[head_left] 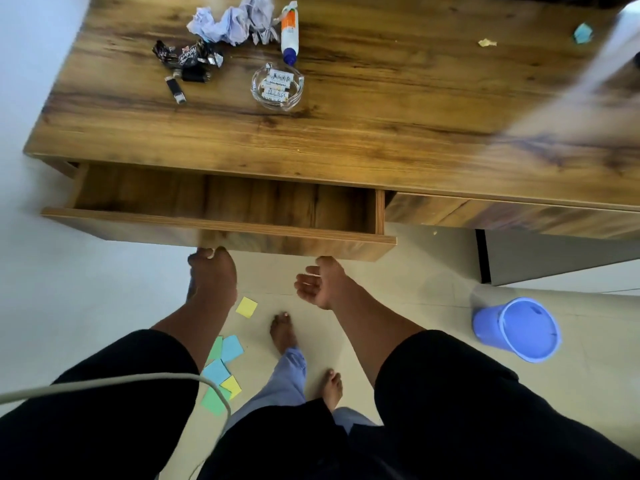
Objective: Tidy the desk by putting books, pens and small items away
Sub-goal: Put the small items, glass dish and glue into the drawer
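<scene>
Fingers (202, 255) of the left hand (213, 275) curl under the lower edge of the open drawer (221, 223), gripping its front panel at about 7 o'clock of the view. The right hand (320, 284), at 6 o'clock just below the drawer front, is turned palm up with fingers loosely spread, touching nothing. Both forearms emerge from black sleeves (450, 393). The drawer is pulled out from the tabletop (381, 126); its visible interior shows bare wood. On the tabletop toward 11 o'clock lie a USB stick (175, 89), a black crumpled wrapper (187, 57) and crumpled paper (235, 20). At 12 o'clock a white tube with orange label (289, 31) lies beside a glass dish (277, 86) holding batteries (276, 85). Small paper scraps (583, 32) sit at 2 o'clock. On the floor (86, 289), coloured sticky notes (221, 372) lie scattered near the bare feet (282, 332), and a blue bin (517, 329) lies tipped at 4 o'clock.
</scene>
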`<state>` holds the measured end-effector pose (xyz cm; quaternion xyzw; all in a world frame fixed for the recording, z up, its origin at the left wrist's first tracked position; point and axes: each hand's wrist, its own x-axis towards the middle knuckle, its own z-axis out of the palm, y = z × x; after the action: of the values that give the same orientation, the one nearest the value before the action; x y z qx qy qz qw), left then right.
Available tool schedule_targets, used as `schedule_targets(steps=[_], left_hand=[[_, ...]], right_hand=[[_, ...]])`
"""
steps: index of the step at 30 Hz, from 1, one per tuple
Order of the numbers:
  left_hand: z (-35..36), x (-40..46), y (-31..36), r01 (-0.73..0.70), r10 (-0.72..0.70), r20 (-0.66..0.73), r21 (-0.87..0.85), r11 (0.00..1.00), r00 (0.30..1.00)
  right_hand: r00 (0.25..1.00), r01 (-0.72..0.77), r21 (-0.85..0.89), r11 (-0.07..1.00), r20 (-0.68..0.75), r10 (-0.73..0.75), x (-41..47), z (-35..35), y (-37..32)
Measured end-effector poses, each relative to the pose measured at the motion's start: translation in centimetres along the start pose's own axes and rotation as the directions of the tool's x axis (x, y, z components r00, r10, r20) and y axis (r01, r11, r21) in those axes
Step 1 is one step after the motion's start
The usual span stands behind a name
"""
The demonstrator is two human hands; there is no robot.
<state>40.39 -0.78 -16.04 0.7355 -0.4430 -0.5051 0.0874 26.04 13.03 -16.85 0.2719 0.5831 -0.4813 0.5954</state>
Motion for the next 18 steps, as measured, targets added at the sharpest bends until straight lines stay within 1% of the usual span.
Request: schedule_targets(steps=[1,2,3,4,6,7,8,9,10,11,12,13,14,15,16,18], left_hand=[[-0.1,-1.1,-0.6,-0.138,0.158,-0.172,0.123,0.983,0.972],[-0.5,-2.1,-1.1,-0.262,0.317,-0.284,0.213,0.941,0.905],[-0.7,-3.2,-1.3,-0.348,0.413,-0.367,0.231,0.909,0.834],[-0.8,-4.3,-1.2,-0.43,0.538,-0.382,0.336,0.838,0.751],[-1.3,-5.8,-0.5,-0.564,0.744,-0.32,0.497,0.659,0.587],[-1.5,-6.1,-0.1,-0.616,0.814,-0.252,0.547,0.566,0.524],[-1.8,-6.2,0.2,-0.645,0.855,-0.183,0.585,0.492,0.486],[-2.3,-6.4,0.2,-0.65,0.885,-0.101,0.641,0.408,0.455],[-2.7,-6.3,0.3,-0.632,0.898,-0.032,0.699,0.334,0.439],[-3.1,-6.2,0.3,-0.612,0.902,0.013,0.739,0.282,0.432],[-3.4,-6.2,0.3,-0.597,0.903,0.055,0.767,0.234,0.425],[-3.7,-6.4,0.3,-0.582,0.901,0.087,0.789,0.198,0.424],[-4.0,-6.6,0.4,-0.572,0.901,0.116,0.804,0.162,0.418],[-4.3,-6.8,0.6,-0.559,0.899,0.145,0.819,0.125,0.413],[-4.6,-6.9,0.7,-0.545,0.896,0.166,0.833,0.096,0.411],[-5.1,-6.9,1.4,-0.542,0.881,0.214,0.839,0.056,0.422]], right_hand=[[0.999,0.037,-0.204,0.978,0.015,-0.034,-0.6,0.1,0.2],[0.996,0.09,-0.389,0.917,0.045,-0.078,-1.3,0.4,0.3],[0.988,0.155,-0.539,0.828,0.089,-0.127,-2.5,0.7,0.4],[0.976,0.219,-0.641,0.736,0.145,-0.164,-3.7,1.1,0.4],[0.939,0.343,-0.747,0.57,0.273,-0.207,-6.3,2.3,0.1],[0.911,0.411,-0.767,0.493,0.334,-0.24,-7.3,3.0,-0.2],[0.863,0.5,-0.769,0.4,0.402,-0.306,-8.4,3.6,-0.4],[0.783,0.598,-0.751,0.279,0.472,-0.405,-9.4,4.1,-0.5],[0.671,0.677,-0.723,0.139,0.529,-0.518,-10.3,4.5,-0.6],[0.545,0.712,-0.702,-0.012,0.563,-0.621,-11.3,4.6,-0.7],[0.437,0.697,-0.702,-0.146,0.577,-0.69,-12.0,4.7,-1.0],[0.355,0.634,-0.721,-0.28,0.593,-0.722,-12.5,4.6,-1.3],[0.3,0.537,-0.738,-0.408,0.619,-0.725,-12.6,4.4,-1.8],[0.282,0.437,-0.743,-0.507,0.648,-0.707,-12.3,4.1,-2.1],[0.299,0.362,-0.74,-0.567,0.668,-0.681,-11.8,3.6,-2.3],[0.408,0.305,-0.737,-0.603,0.673,-0.616,-11.1,2.6,-2.4]])
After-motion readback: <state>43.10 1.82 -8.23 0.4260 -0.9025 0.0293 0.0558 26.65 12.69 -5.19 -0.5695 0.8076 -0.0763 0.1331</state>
